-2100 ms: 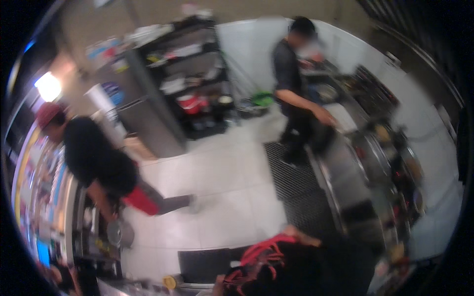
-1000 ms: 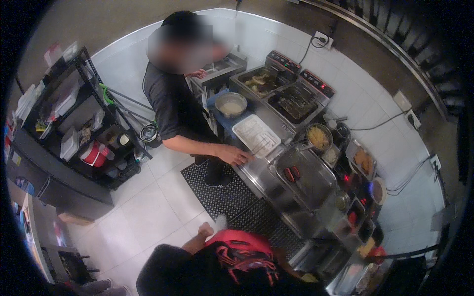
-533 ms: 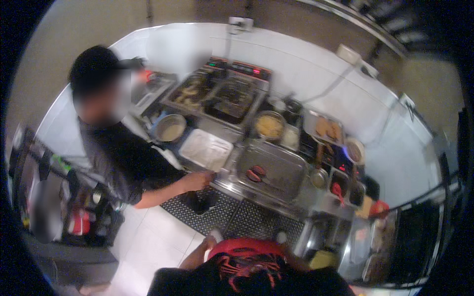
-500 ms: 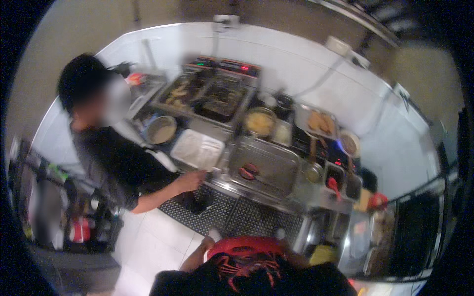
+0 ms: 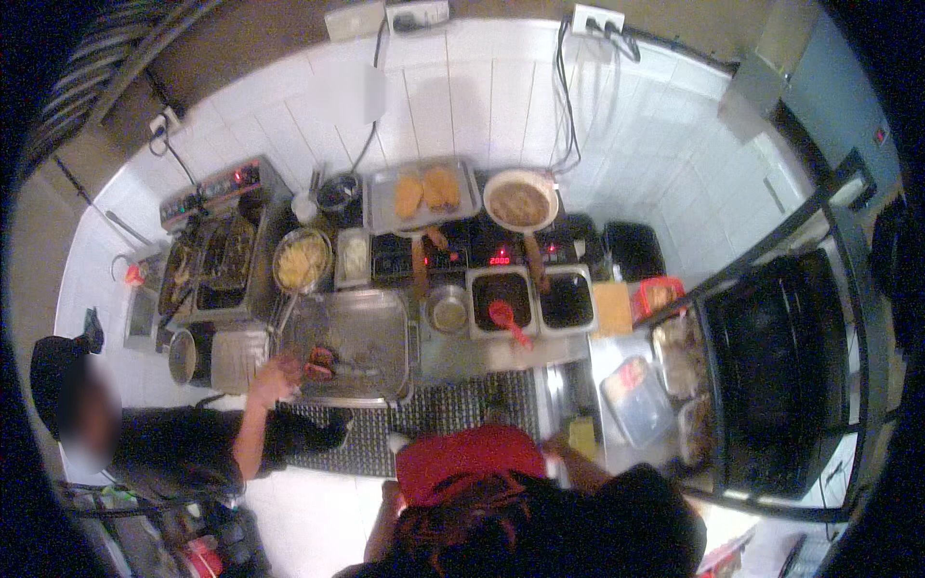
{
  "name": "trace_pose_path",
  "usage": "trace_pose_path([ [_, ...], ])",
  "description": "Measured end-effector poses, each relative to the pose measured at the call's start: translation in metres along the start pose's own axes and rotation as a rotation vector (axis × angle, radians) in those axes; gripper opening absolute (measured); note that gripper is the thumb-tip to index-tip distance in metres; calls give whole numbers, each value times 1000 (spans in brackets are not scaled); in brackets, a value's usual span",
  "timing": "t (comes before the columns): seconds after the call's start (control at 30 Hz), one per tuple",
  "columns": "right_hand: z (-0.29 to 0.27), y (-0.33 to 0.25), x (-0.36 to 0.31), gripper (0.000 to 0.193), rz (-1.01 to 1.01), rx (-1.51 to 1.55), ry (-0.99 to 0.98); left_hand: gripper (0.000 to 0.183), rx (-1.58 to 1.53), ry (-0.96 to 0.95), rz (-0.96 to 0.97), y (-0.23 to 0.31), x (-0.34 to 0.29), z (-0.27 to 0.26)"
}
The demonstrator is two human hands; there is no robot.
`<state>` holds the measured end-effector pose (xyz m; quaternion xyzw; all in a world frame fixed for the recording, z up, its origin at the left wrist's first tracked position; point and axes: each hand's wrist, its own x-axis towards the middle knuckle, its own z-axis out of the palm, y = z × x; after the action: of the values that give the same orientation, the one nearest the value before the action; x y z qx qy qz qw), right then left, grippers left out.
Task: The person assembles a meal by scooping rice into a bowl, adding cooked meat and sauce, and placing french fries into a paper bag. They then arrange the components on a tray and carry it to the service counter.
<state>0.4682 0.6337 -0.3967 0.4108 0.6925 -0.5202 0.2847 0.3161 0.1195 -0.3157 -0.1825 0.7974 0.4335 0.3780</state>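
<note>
While a co-worker's hand (image 5: pixel 277 379) reaches over the left edge of a shallow steel tray (image 5: pixel 371 310), beside glossy, dark red meat (image 5: pixel 320 363), the wearer's hands are low, off the bench (image 5: pixel 443 358). The left hand (image 5: pixel 389 494) is beside the smooth red apron (image 5: pixel 467 462); its grip cannot be told. A red plastic spoon (image 5: pixel 502 315) leans in a square pan (image 5: pixel 485 286). The right hand (image 5: pixel 556 446), too dim to read, is nearer the soft-looking yellow pad (image 5: pixel 582 432), which lies just right, beyond the bench's near-right corner, long axis pointing away from the body.
</note>
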Motion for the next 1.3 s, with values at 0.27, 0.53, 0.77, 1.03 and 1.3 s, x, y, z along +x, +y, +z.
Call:
trace_pose_path([
  [0.27, -21, 5, -2, 30, 67, 144, 25, 27, 35, -56, 28, 66, 16, 25],
  [0.53, -7, -9, 13, 32, 17, 211, 71, 31, 289, -188, 157, 112, 47, -9],
  [0.77, 10, -21, 21, 33, 19, 267, 155, 36, 656, -394, 613, 302, 23, -193],
  [1.03, 16, -53, 27, 34, -1, 162, 57, 40, 329, -77, 338, 189, 56, -186],
  [1.3, 21, -183, -45, 35, -244, 386, -71, 41, 481, -128, 242, 34, 138, -39],
])
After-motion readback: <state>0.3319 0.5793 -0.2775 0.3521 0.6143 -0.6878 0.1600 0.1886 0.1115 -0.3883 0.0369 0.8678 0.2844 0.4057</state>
